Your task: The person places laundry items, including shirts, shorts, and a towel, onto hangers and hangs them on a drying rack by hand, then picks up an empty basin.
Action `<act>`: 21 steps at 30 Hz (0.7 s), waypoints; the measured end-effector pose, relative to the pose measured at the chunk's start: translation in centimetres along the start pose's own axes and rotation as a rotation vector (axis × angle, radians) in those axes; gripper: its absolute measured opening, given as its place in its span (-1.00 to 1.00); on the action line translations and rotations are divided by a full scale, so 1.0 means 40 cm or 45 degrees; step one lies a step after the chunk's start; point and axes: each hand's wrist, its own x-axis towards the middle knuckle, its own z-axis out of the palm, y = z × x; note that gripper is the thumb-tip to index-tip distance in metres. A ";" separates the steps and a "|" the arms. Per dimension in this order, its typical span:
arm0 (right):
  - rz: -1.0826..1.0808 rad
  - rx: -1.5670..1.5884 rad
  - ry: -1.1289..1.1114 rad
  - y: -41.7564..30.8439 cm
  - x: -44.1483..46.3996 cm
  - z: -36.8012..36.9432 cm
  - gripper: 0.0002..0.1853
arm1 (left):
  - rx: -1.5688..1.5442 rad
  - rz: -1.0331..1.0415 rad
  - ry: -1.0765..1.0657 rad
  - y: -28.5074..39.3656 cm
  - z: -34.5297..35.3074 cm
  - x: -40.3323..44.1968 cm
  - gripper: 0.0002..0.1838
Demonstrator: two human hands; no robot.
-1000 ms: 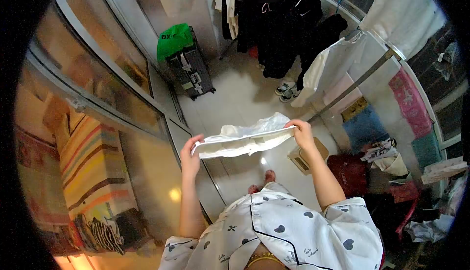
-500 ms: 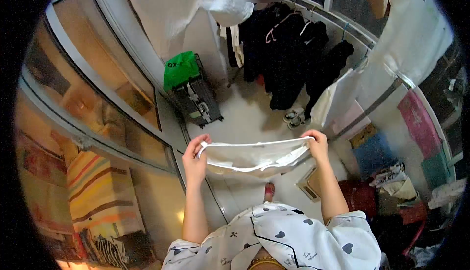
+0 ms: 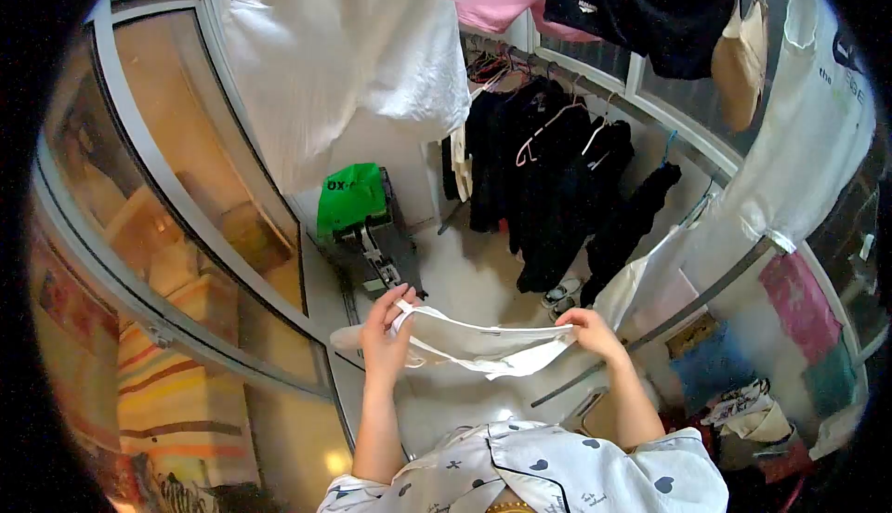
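A white, partly see-through cloth piece [image 3: 497, 350] with a narrow white edge band stretches between my two hands, sagging a little in the middle. Whether it is a garment or a mesh bag I cannot make out. My left hand [image 3: 385, 335] pinches its left end between thumb and fingers, and some of the cloth hangs out past the wrist on the far side. At the other end, my right hand [image 3: 596, 335] grips the edge with thumb and fingertips. Both hands are held out in front of my chest, above the pale floor.
A dark suitcase [image 3: 401, 255] with a green bag [image 3: 351, 199] on it stands beyond my left hand. Black clothes [image 3: 548, 197] hang on a rail ahead, with shoes [image 3: 561, 297] below. White trousers [image 3: 325, 58] hang overhead. Glass doors [image 3: 200, 155] line the left; a grey pole [image 3: 683, 313] crosses at right.
My view has tilted up, bringing more of the overhead laundry into sight. My hands are slightly closer together, and the cloth's left end now spills past my left hand.
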 end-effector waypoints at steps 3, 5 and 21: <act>-0.079 -0.243 -0.016 0.052 0.050 0.007 -0.66 | 0.062 0.010 -0.043 -0.007 0.016 0.046 -0.49; 0.063 -0.135 -0.088 0.047 0.061 0.020 -0.78 | 0.158 0.045 -0.043 0.004 0.026 0.072 -0.51; -0.078 -0.393 0.150 -0.051 0.029 0.432 -0.07 | 0.078 0.260 -0.711 0.019 0.086 0.209 -0.53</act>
